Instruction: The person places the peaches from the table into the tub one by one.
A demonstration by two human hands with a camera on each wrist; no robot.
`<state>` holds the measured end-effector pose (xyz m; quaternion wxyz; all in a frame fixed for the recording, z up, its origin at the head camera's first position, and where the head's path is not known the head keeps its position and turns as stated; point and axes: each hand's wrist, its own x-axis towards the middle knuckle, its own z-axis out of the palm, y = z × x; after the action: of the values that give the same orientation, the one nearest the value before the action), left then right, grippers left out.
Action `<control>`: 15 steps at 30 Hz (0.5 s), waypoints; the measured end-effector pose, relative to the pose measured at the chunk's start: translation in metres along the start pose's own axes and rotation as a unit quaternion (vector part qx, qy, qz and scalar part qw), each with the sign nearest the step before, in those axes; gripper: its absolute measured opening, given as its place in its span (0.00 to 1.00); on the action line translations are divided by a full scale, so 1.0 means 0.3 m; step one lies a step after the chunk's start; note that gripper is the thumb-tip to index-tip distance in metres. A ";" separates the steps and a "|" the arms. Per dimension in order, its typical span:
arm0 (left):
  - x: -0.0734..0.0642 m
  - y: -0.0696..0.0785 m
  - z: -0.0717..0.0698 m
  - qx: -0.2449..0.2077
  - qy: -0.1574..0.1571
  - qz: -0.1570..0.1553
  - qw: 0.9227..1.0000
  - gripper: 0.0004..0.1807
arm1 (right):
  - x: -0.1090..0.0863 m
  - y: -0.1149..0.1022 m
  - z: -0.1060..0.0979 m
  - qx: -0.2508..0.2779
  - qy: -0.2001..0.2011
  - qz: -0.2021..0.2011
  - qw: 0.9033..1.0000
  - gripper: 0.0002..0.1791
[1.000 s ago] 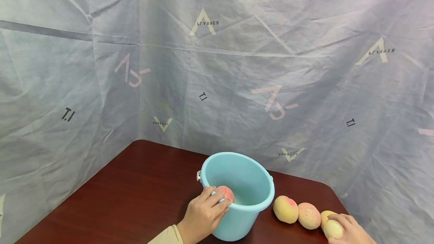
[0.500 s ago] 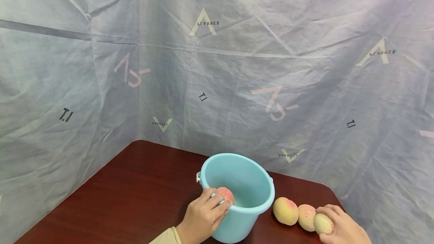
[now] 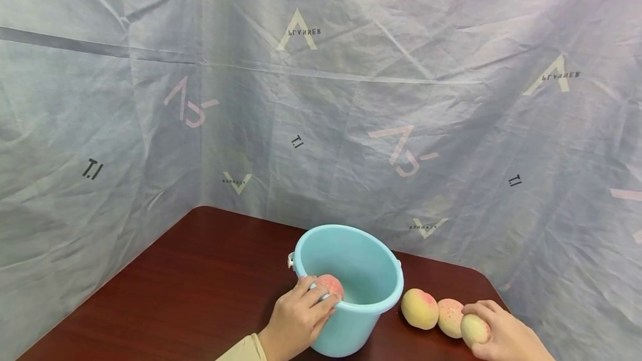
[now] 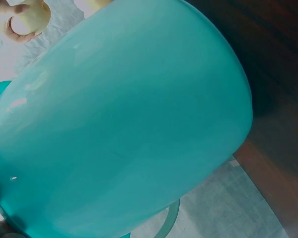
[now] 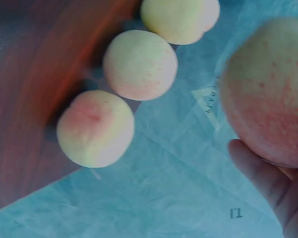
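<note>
Head view—bucket (image 3: 346, 330) between hands (image 3: 296, 316) (image 3: 509, 333), peach (image 3: 473, 330) gripped

- Behind the grip of the left hand (image 3: 300, 316), the light-blue round plastic bucket (image 3: 348, 325) hides part of its own inside!
- Just past that grip, a round red-pink peach (image 3: 331, 284), partly masked; contact with the hand, impossible to call!
- By the right hand (image 3: 507, 332), three round yellow-pink peaches (image 5: 140, 65), one lost to the head view!
- In its grip, a pale speckled round peach (image 3: 473, 331), sliced by the right wrist view's edge!

Dark red-brown table (image 3: 190, 277) with light-blue bucket (image 3: 346, 330) and three peaches (image 5: 140, 65) in a row
</note>
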<state>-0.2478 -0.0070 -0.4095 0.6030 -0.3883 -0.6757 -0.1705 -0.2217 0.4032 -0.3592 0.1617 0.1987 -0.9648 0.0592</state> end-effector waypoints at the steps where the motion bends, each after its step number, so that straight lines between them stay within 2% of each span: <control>1: -0.001 0.000 0.000 0.002 0.000 0.001 1.000 0.16 | 0.001 -0.004 -0.009 -0.003 -0.015 0.005 1.000 0.27; 4: -0.003 -0.001 0.001 0.002 -0.002 0.001 1.000 0.16 | 0.005 -0.019 -0.037 -0.011 -0.047 0.018 0.999 0.25; 15: -0.001 -0.001 -0.002 0.001 -0.005 0.001 1.000 0.16 | 0.032 -0.044 -0.090 -0.005 -0.051 0.000 0.999 0.24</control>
<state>-0.2476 -0.0078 -0.4097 0.6003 -0.3889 -0.6785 -0.1673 -0.2171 0.3926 -0.3300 0.1135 0.2002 -0.9722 0.0441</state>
